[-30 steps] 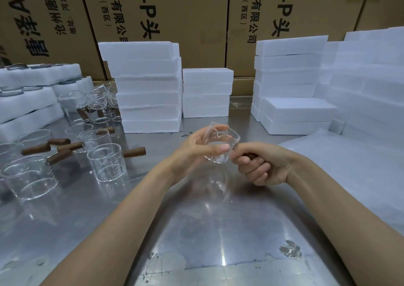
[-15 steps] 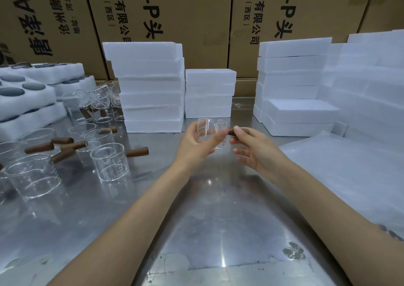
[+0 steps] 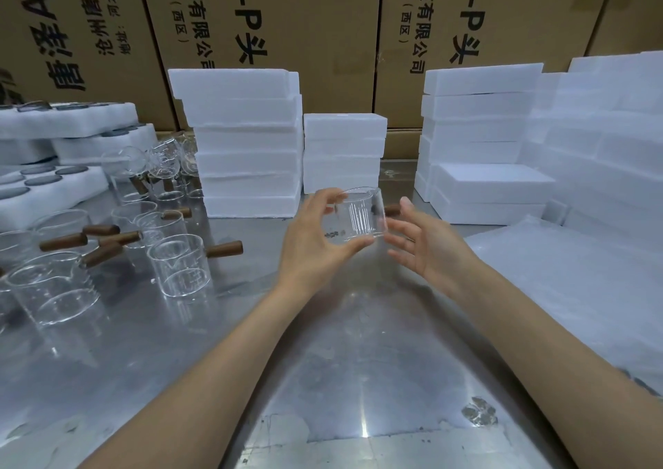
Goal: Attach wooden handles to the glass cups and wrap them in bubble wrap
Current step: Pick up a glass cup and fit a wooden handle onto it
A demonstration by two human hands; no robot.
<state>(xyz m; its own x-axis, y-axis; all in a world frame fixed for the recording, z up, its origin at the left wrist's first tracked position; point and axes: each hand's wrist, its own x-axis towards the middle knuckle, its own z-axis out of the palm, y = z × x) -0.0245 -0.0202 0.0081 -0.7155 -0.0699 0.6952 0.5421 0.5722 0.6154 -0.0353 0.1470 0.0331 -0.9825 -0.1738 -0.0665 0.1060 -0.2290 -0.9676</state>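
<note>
Here the left hand [image 3: 312, 242] pinches the cup [image 3: 355, 214] between thumb and fingers, above the table [image 3: 323, 361]. The right hand [image 3: 427, 242] is spread, fingers straight, just beside the cup's handle [image 3: 391, 210]; contact unclear.

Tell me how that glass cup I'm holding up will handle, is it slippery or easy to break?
Probably slippery: the glass cup is smooth and clear, and only the left hand pinches it, by fingertips and thumb. Likely fragile, with thin-looking walls over the hard metal table. The wooden handle sticking out sideways may pull it off balance; the open right hand could steady it.
</note>
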